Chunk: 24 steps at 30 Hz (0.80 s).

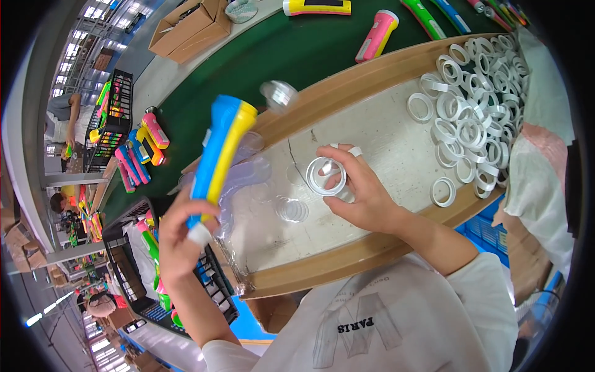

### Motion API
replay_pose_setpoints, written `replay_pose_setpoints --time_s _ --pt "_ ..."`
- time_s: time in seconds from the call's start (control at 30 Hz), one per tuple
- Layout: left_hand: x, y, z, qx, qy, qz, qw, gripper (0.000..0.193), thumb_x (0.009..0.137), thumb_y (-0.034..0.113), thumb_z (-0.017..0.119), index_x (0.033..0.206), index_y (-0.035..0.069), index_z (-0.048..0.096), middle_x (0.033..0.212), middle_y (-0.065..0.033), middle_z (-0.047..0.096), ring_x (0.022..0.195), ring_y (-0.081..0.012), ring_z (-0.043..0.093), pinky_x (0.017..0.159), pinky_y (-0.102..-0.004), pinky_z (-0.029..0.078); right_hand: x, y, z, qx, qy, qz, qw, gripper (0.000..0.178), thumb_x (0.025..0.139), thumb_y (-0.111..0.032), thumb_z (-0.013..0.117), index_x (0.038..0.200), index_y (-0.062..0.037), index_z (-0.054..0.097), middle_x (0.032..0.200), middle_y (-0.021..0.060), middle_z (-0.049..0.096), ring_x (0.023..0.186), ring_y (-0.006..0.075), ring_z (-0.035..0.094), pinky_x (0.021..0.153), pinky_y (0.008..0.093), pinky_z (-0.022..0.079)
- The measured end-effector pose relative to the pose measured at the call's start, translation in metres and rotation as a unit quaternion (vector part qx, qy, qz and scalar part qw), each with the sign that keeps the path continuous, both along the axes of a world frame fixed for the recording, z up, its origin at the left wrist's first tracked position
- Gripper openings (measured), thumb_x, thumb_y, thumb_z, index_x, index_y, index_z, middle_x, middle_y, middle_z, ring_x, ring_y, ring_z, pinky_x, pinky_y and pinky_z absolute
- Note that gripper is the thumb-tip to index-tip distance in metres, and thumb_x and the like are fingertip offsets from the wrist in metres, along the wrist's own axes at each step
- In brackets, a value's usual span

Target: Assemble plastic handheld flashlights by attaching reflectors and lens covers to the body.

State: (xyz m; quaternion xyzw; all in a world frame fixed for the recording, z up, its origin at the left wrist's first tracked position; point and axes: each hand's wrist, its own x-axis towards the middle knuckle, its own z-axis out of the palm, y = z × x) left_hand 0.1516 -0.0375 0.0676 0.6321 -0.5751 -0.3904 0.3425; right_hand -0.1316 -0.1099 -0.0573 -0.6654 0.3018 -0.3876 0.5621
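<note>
A blue and yellow flashlight is gripped near its lower end by my left hand, its wide head pointing up and away. Just beyond that head is a shiny, clear-looking cup, smeared by motion; whether it touches anything I cannot tell. My right hand pinches a white ring between thumb and fingers, with something clear seeming to sit inside it. White covers show on some fingertips. Below the ring, thin clear discs lie on the white tray.
Many loose white rings heap up at the tray's right end. Several flashlights, one of them pink and yellow, lie on the green surface. A black crate stands at left. A cardboard box sits at the back.
</note>
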Motion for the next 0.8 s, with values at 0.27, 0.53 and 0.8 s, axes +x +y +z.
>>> replay_pose_setpoints --time_s 0.27,0.53,0.8 --pt "-0.055 0.069 0.054 -0.002 -0.064 -0.142 0.988 0.03 0.062 -0.003 0.067 0.091 0.006 0.073 0.117 -0.0217 0.056 0.083 -0.0263 0.065 0.068 -0.0295 0.049 0.0 0.008 0.008 0.04 -0.05 0.029 0.998 0.073 0.073 0.005 0.066 0.138 -0.0103 0.037 0.13 0.0151 0.041 0.113 0.0268 0.052 0.09 0.0323 0.048" --pt "-0.062 0.089 0.06 0.043 0.155 -0.019 0.987 0.027 0.081 0.017 0.064 0.101 -0.001 0.066 0.102 -0.0255 0.063 0.069 -0.0225 0.064 0.06 -0.0313 0.053 -0.006 0.015 0.014 0.077 -0.076 0.098 0.989 0.073 0.073 0.013 0.059 0.139 -0.0051 0.035 0.129 0.0108 0.039 0.124 0.0215 0.046 0.105 0.0337 0.041" --pt "-0.056 0.078 0.039 0.09 0.228 0.098 0.965 0.04 0.09 0.028 0.06 0.116 -0.001 0.056 0.103 -0.0292 0.063 0.065 -0.0179 0.063 0.052 -0.0291 0.055 -0.011 0.009 0.015 0.068 -0.083 0.131 0.986 0.071 0.074 0.01 0.062 0.138 -0.0047 0.036 0.127 0.0094 0.042 0.121 0.0187 0.047 0.104 0.0327 0.04"
